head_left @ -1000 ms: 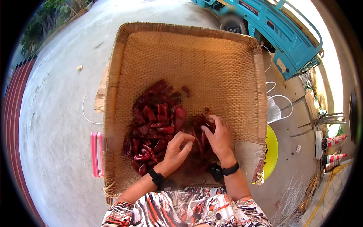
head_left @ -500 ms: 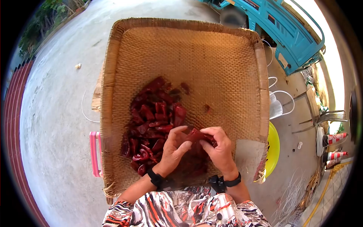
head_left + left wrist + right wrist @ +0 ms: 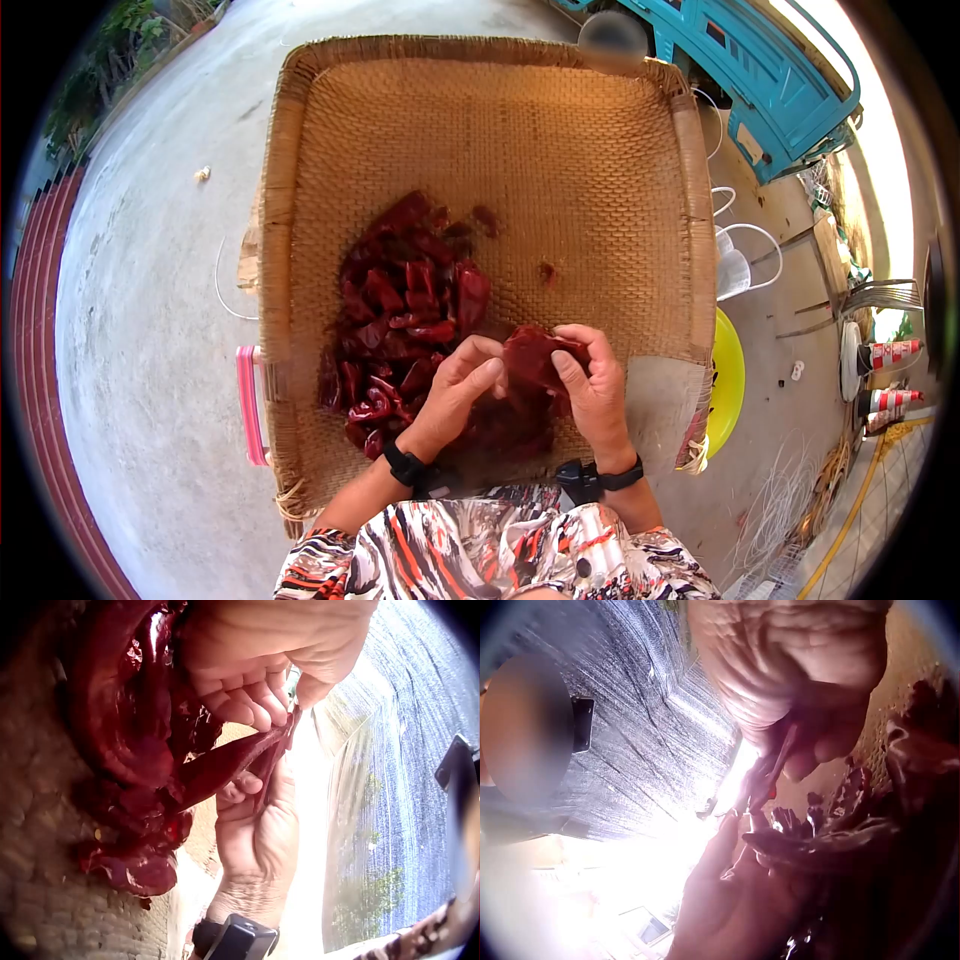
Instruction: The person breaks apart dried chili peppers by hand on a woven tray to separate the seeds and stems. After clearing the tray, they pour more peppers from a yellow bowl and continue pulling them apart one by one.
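A dark red dried chili pepper (image 3: 532,356), spread wide, is held up between both hands over a woven tray (image 3: 480,130). My right hand (image 3: 598,390) pinches its right side, thumb on the near face. The left hand (image 3: 455,392) is at its left edge; in the left wrist view, thumb and fingertips pinch the end of the pepper (image 3: 225,761). Left of the hands lies a heap of glossy red chilies (image 3: 400,320). More chilies (image 3: 510,425) lie in shadow below the hands, partly hidden by them.
Small chili scraps (image 3: 547,272) lie on the weave. A yellow basin (image 3: 728,385) stands by the tray's right side, with a white bucket (image 3: 735,268) farther back. At the left is a pink-framed object (image 3: 250,405); a blue cart (image 3: 760,90) stands at the back right.
My right hand has lifted a chili from the lower right pile, and the left hand has met it there. The chili now appears spread wider, its broad face showing.
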The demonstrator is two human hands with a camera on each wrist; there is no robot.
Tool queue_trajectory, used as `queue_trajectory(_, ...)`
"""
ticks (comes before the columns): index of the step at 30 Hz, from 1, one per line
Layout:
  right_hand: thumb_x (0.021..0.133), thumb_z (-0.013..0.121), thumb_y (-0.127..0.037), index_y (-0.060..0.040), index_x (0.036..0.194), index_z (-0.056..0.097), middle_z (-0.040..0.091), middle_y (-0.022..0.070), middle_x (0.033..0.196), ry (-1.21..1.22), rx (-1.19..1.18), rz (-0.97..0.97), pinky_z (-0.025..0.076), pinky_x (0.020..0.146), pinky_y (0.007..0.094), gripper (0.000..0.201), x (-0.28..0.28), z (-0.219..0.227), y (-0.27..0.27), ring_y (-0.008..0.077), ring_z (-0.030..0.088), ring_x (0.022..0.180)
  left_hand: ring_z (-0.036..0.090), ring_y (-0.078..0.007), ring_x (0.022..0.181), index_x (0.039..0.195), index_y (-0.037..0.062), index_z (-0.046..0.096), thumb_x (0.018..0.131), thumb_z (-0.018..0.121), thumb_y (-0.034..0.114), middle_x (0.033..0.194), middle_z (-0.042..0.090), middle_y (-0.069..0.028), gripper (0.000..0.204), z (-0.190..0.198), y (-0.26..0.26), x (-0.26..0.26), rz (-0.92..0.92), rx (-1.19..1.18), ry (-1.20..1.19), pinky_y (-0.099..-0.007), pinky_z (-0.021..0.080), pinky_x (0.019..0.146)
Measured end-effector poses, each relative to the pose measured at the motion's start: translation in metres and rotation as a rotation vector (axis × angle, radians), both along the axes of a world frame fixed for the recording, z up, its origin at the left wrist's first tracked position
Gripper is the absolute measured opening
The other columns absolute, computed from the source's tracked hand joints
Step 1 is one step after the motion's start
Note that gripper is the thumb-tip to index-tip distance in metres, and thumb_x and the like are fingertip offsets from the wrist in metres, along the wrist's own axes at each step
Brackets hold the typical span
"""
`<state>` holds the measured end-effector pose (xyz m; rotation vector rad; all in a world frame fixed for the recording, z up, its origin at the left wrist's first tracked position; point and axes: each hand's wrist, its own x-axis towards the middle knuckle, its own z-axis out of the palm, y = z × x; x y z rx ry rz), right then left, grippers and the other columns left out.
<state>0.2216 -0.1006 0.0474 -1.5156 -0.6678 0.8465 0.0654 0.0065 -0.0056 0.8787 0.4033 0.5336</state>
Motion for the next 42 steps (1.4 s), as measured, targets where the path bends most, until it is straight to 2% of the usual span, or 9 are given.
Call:
queue_trajectory(5,0.097,0.064,-0.013,-0.0025,0.117,0.059,0.063,0.0032,0.104,-0.449,0.119,-0.386,0.049,0.088,0.0267,0.023,0.030,0.010,-0.020,0.0124,0.059,0.096,0.054,-0.0074,0.079,0.113,0.0059,0.057,0.097,0.061,0.014,0.093,0.058,-0.0016,0.019,0.006,-0.004,-0.002,0.095,0.110,0.035,-0.0203,0.043,0.070)
queue_trajectory(12,0.097,0.063,-0.018,-0.0006,0.123,0.058,0.062,0.0109,0.115,-0.912,-0.034,-0.950,0.049,0.094,0.0355,0.032,0.112,0.018,-0.098,0.0211,0.060,0.104,0.057,-0.0157,0.088,0.112,0.0058,0.060,0.078,0.081,0.014,0.112,0.053,-0.0093,0.041,0.018,0.000,0.000,0.221,0.981,0.221,-0.0265,0.047,0.071)
queue_trajectory(15,0.092,0.067,-0.018,-0.0013,0.123,0.058,0.062,0.0131,0.118,-1.335,-0.570,-1.051,0.049,0.094,0.0403,0.037,0.135,0.003,-0.126,0.0276,0.061,0.105,0.059,-0.0211,0.091,0.108,0.0057,0.063,0.074,0.085,0.020,0.107,0.057,-0.0106,0.043,0.014,0.004,0.003,0.145,1.226,0.250,-0.0304,0.050,0.075)
queue_trajectory(17,0.090,0.065,-0.015,-0.0040,0.123,0.060,0.062,0.0137,0.117,-1.138,-0.415,-1.058,0.050,0.091,0.0397,0.035,0.119,-0.002,-0.117,0.0281,0.062,0.102,0.062,-0.0243,0.090,0.106,0.0059,0.064,0.074,0.085,0.019,0.101,0.060,-0.0102,0.040,0.017,0.003,0.005,0.076,1.245,0.285,-0.0334,0.053,0.074)
queue_trajectory(23,0.092,0.060,-0.005,-0.0090,0.124,0.060,0.060,0.0111,0.119,-0.531,-0.121,-0.091,0.051,0.089,0.0356,0.033,0.032,0.005,-0.023,0.0254,0.062,0.103,0.065,-0.0155,0.081,0.114,0.0057,0.060,0.083,0.077,0.004,0.095,0.063,-0.0064,0.035,0.009,-0.005,0.004,0.009,0.908,0.244,-0.0275,0.054,0.071)
queue_trajectory(25,0.085,0.062,-0.001,-0.0109,0.123,0.062,0.059,0.0109,0.122,-0.955,0.014,0.086,0.049,0.093,0.0379,0.039,0.024,-0.005,-0.001,0.0294,0.059,0.108,0.065,-0.0125,0.079,0.117,0.0058,0.058,0.085,0.074,0.000,0.092,0.065,-0.0059,0.037,0.010,-0.006,0.003,0.041,0.734,0.259,-0.0264,0.053,0.071)
queue_trajectory(28,0.077,0.063,0.002,-0.0098,0.117,0.064,0.061,0.0111,0.120,-1.140,-0.035,0.306,0.047,0.097,0.0400,0.041,0.026,-0.023,0.013,0.0316,0.056,0.112,0.062,-0.0075,0.077,0.112,0.0047,0.057,0.092,0.069,0.007,0.092,0.065,-0.0015,0.023,0.009,-0.006,0.000,0.038,0.378,0.163,-0.0226,0.051,0.068)
queue_trajectory(37,0.080,0.067,0.002,-0.0066,0.093,0.065,0.065,0.0065,0.102,-0.780,-0.106,-0.026,0.048,0.088,0.0353,0.015,0.040,0.003,-0.021,0.0245,0.062,0.098,0.054,-0.0045,0.077,0.116,0.0058,0.054,0.100,0.059,0.010,0.097,0.060,0.0004,0.017,0.011,-0.003,-0.001,0.187,0.205,0.111,-0.0215,0.046,0.068)
queue_trajectory(42,0.091,0.068,-0.003,-0.0049,0.102,0.062,0.062,0.0087,0.119,0.228,0.119,-0.026,0.049,0.089,0.0279,0.013,0.034,0.003,-0.043,0.0128,0.060,0.104,0.054,-0.0038,0.071,0.116,0.0055,0.055,0.099,0.059,0.008,0.087,0.058,0.0036,0.018,0.005,-0.005,0.001,0.215,0.176,0.142,-0.0203,0.045,0.063)
